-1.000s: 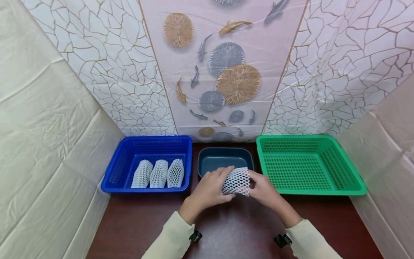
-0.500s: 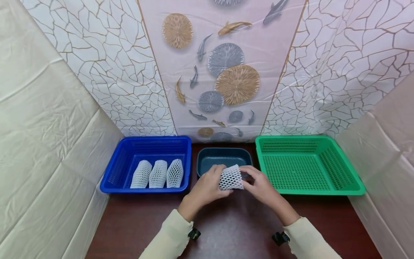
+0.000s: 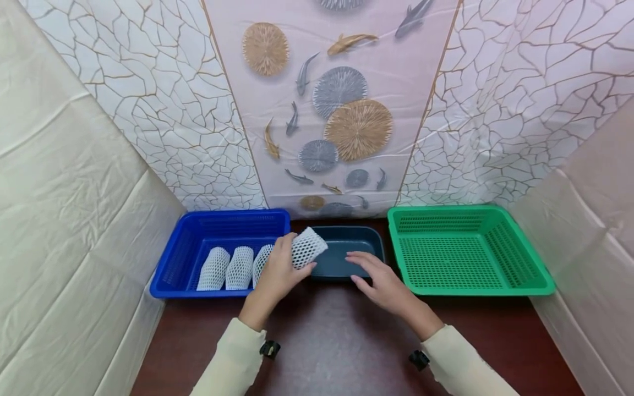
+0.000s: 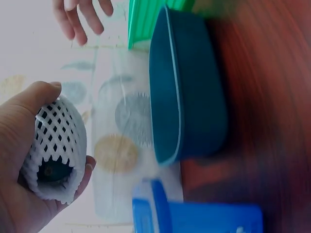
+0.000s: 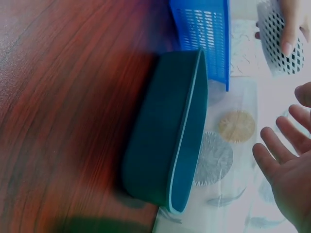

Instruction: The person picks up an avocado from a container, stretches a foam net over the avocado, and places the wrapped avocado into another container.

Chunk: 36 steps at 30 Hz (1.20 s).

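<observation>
My left hand (image 3: pixel 275 275) grips a white foam net sleeve (image 3: pixel 308 248), held up between the blue basket (image 3: pixel 173 264) and the dark teal tray (image 3: pixel 342 256). Through the net's open end, the left wrist view shows a dark, rounded, fruit-like thing (image 4: pixel 54 172) inside. To the right, my right hand (image 3: pixel 382 283) holds nothing; its fingers are spread over the tray's front right part. Inside the blue basket three net-covered pieces stand in a row: the left one (image 3: pixel 214 269), the middle one (image 3: pixel 240 268) and the right one (image 3: pixel 260 261), which my left hand partly covers.
A green basket (image 3: pixel 460 267) with slotted walls sits on the right, its mesh floor showing. Behind the containers rises a patterned cloth backdrop (image 3: pixel 317 181). Dark reddish wood tabletop (image 3: pixel 342 330) lies in front of them.
Both hands were on the net sleeve over the tray's front edge. Since then my right hand has let go, and my left hand has carried the sleeve left toward the blue basket.
</observation>
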Motion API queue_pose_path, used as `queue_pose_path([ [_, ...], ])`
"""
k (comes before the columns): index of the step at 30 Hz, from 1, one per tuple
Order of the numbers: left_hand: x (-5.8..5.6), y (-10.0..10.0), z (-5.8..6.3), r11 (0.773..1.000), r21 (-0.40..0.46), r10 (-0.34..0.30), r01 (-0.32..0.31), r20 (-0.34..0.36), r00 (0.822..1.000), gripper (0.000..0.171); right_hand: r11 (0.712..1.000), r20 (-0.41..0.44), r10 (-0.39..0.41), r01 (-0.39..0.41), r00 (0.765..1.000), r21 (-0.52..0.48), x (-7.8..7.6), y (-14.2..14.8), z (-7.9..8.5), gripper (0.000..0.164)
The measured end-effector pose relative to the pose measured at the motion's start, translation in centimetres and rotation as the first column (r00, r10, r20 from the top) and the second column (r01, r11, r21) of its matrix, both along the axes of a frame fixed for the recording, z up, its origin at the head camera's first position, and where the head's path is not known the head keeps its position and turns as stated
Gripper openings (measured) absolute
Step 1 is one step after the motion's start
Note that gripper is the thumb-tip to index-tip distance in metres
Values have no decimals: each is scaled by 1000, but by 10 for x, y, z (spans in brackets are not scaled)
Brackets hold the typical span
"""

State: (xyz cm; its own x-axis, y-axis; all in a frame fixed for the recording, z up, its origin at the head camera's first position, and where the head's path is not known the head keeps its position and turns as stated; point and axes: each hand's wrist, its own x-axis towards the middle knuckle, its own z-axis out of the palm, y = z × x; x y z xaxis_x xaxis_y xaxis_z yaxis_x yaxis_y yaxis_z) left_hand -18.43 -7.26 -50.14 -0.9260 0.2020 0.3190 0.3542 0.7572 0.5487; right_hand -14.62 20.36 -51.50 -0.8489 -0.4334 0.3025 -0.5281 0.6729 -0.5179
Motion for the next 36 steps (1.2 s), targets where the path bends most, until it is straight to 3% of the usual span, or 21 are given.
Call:
queue_pose_path([
  [7, -6, -29, 3, 994, -16, 107, -107, -10, 994, 84, 988, -113, 111, -97, 987, 124, -3, -18, 0, 47],
  [14, -11, -62, 2, 979, -41, 202, -202, -4, 979, 82, 934, -217, 297, -236, 930, 268, -11, -46, -11, 53],
  [22, -18, -101, 4, 952, -54, 304, -301, 56, 951, 82, 877, -138, 392, -325, 909, 355, -13, -82, -24, 60],
  [31, -25, -157, 7, 909, -101, 414, -404, 117, 903, 85, 836, -82, 451, -388, 889, 389, -18, -119, -37, 65],
  [36, -29, -179, 3, 895, -133, 442, -425, 140, 886, 89, 829, -50, 443, -389, 895, 401, -21, -125, -37, 65],
])
